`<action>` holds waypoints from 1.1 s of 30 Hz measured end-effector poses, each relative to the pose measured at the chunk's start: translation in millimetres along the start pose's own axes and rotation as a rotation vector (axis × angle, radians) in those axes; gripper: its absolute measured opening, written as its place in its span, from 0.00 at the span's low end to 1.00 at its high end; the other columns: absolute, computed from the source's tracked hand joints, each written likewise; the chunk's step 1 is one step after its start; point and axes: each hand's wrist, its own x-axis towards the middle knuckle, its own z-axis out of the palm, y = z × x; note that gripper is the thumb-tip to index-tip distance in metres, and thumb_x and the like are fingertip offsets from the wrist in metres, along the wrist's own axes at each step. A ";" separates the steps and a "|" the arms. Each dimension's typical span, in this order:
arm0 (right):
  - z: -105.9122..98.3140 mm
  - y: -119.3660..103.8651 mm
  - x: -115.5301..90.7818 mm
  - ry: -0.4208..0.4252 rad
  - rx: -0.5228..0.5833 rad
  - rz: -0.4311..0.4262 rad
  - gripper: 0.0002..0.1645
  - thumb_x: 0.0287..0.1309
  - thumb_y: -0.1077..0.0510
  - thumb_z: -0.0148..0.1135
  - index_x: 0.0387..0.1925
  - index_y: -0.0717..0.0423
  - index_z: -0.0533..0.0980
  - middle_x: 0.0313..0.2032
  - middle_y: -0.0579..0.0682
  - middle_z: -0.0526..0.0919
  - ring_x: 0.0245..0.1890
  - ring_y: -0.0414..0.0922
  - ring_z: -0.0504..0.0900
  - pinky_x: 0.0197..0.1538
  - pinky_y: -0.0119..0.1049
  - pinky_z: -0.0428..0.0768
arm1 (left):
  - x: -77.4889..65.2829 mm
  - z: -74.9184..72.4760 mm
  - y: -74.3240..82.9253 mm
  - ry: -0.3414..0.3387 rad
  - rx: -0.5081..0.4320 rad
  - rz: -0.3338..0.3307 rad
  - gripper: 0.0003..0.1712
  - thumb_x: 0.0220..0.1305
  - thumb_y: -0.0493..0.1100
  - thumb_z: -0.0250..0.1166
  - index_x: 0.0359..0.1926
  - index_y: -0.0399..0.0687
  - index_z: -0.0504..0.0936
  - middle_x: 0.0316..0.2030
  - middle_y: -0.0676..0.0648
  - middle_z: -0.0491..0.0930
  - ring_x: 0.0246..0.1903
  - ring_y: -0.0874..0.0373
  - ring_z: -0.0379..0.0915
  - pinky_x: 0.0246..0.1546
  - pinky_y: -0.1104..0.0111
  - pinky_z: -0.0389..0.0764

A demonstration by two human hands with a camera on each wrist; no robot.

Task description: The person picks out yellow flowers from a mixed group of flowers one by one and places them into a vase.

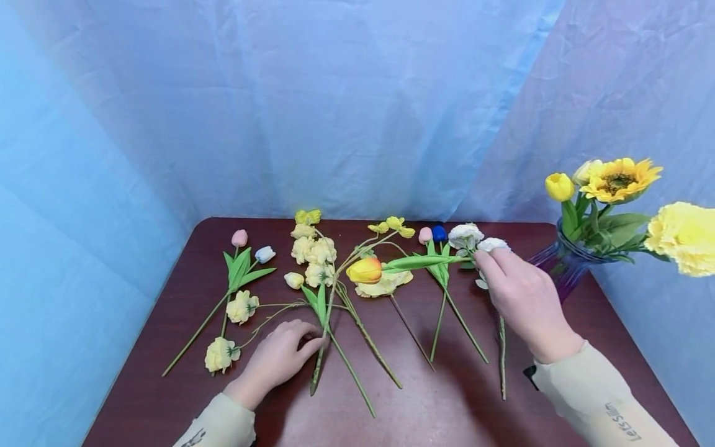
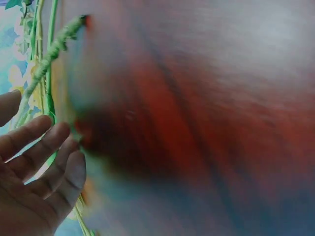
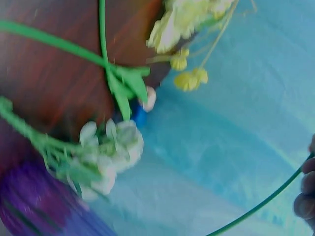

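Note:
My right hand (image 1: 522,298) is raised over the right side of the table. It pinches the green stem of a yellow-orange tulip (image 1: 365,271), whose head points left. In the right wrist view, only fingertips (image 3: 307,196) show at the right edge, with a thin green stem (image 3: 266,200) between them. My left hand (image 1: 282,354) is low over the table beside the thick stem of a pale yellow flower spray (image 1: 321,251). Its fingers (image 2: 42,142) are loosely bent near that thick stem (image 2: 47,61) in the left wrist view; whether they touch it, I cannot tell.
A blue-purple glass vase (image 1: 564,264) at right holds a sunflower (image 1: 619,181), a yellow tulip (image 1: 559,186) and a large yellow bloom (image 1: 684,239). Pink and blue tulips (image 1: 439,233), white flowers (image 1: 466,234) and a pink tulip (image 1: 239,238) lie on the table.

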 end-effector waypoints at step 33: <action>-34.3 78.7 -5.0 0.201 -0.062 0.477 0.11 0.72 0.63 0.59 0.45 0.72 0.79 0.36 0.71 0.80 0.34 0.68 0.78 0.32 0.62 0.69 | -24.5 3.3 -19.7 -0.054 0.347 0.108 0.40 0.55 0.64 0.75 0.66 0.56 0.79 0.68 0.42 0.70 0.69 0.29 0.61 0.62 0.34 0.67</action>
